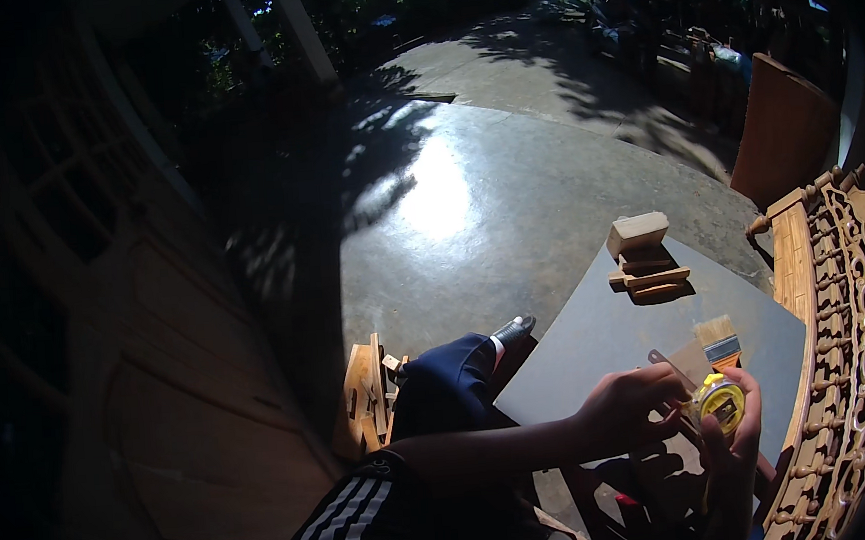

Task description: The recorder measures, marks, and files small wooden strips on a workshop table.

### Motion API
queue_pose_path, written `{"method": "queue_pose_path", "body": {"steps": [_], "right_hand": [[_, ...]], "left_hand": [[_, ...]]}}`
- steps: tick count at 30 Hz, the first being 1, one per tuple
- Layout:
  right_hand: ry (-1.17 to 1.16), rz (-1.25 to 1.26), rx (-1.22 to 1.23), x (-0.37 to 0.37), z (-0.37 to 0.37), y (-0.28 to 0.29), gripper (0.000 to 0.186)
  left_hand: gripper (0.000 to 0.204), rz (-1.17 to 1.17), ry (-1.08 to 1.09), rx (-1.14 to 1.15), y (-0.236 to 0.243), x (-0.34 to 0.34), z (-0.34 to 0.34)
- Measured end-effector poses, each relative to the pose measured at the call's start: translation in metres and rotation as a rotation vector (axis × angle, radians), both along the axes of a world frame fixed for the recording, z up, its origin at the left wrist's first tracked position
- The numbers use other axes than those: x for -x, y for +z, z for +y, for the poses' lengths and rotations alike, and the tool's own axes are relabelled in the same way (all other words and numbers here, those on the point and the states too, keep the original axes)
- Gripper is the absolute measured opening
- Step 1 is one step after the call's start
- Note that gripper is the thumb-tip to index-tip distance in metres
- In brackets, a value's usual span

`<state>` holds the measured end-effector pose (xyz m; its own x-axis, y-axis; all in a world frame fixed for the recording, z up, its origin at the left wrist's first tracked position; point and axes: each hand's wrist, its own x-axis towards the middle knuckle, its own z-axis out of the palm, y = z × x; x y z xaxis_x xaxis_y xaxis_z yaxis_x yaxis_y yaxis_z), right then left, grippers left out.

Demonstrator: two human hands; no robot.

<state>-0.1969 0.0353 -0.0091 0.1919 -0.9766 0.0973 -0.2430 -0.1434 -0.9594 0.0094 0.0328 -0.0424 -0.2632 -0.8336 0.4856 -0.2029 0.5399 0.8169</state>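
The yellow tape measure (pixel 721 405) is in the right grip (pixel 738 454), above the near part of the grey counter (pixel 589 354), its round face turned upward. The right fingers and thumb are wrapped about the rim of the case from the outer side. The left grip (pixel 625 412) has its fingers bent inward at the case's left edge; whether they pinch the blade's end or only touch the case, one cannot tell. The case would probably handle as a compact, fairly light but dense thing, stiff all round, with a smooth shell that could slip a little in dry or dusty fingers. It does not look fragile, though a hard drop might crack the casing. A hold around the rim, with the palm behind and the thumb on the near side, seems the surest, leaving the left edge free. A blade inside would likely be springy and thin-edged, best taken by its end hook. Beyond it on the counter lie a flat paintbrush (pixel 721 343) and a pale wood block (pixel 637 232).
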Motion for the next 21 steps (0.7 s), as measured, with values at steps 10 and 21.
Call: {"method": "queue_pose_path", "body": {"steps": [10, 21], "right_hand": [[0.036, 0.051, -0.049, 0.0, 0.007, 0.0, 0.08], [0.155, 0.08, -0.162, 0.0, 0.004, 0.01, 0.082]], "left_hand": [[0.022, 0.011, -0.085, -0.113, -0.002, -0.005, -0.015], [0.02, -0.039, -0.102, -0.054, -0.006, -0.012, -0.018]]}}
